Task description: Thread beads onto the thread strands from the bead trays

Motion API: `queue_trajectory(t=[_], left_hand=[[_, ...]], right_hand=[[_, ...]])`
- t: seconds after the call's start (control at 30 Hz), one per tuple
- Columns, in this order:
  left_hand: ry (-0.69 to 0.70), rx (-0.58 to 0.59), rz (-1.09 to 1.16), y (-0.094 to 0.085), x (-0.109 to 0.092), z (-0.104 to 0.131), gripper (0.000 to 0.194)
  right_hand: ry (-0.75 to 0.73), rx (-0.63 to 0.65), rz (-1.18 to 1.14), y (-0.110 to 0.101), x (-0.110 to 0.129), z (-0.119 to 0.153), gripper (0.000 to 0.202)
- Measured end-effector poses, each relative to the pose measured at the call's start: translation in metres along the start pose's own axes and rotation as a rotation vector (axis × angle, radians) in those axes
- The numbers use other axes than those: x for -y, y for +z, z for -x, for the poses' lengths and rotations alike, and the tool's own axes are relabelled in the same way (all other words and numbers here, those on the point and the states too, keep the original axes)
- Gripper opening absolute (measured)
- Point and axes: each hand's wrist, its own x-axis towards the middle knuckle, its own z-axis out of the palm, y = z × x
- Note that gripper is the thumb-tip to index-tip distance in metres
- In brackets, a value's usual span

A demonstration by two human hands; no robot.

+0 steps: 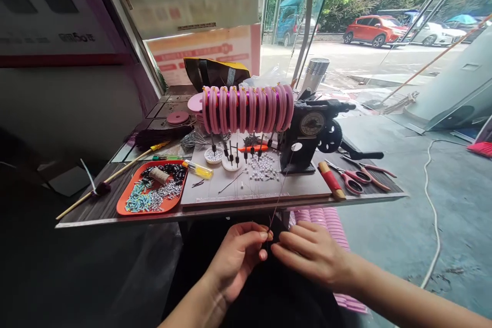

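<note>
Below the table's front edge, my left hand [241, 251] pinches a thin thread [275, 209] between thumb and forefinger. That thread runs up toward the black hand-cranked winder [302, 141]. Just right of it, my right hand [313, 253] is closed with its fingers curled in; whatever lies in the fingers is hidden. A row of pink spools [248, 108] sits side by side on the winder. Several dark weighted pieces [231, 158] hang under the spools, above a board [246, 196] strewn with white beads [263, 166].
An orange tray [120, 206] of beads stands left, beside a yellow cutter [198, 169] and a thin stick [126, 168]. On the right lie a red-wrapped roll [331, 180], scissors [351, 183] and pliers [378, 180]. More pink spools [340, 230] show below the table, near a white cable [432, 205].
</note>
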Motion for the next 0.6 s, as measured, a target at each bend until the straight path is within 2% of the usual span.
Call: queue_trajectory(t=[0.17,0.33,0.4,0.47,0.53,0.6], left_hand=[[-0.155,0.021,0.161,0.005,-0.002,0.001,0.006],[-0.224,0.005,0.205,0.007,-0.004,0.000,0.008],[-0.224,-0.013,0.209,0.007,-0.004,0.001,0.008],[-0.207,-0.029,0.202,0.007,-0.003,0.003,0.008],[-0.189,-0.023,0.176,0.007,-0.003,0.004,0.008],[-0.168,0.031,0.102,0.007,-0.005,0.004,0.006]], right_hand=[[-0.101,-0.090,0.058,0.005,-0.002,-0.001,0.021],[-0.083,-0.152,0.027,0.010,-0.004,0.000,0.023],[-0.026,-0.159,-0.043,0.013,-0.001,0.002,0.027],[0.160,-0.191,-0.225,0.017,0.005,0.003,0.029],[0.471,-0.221,-0.540,0.019,0.011,0.003,0.024],[0.799,-0.205,-0.949,0.021,0.017,0.003,0.019]])
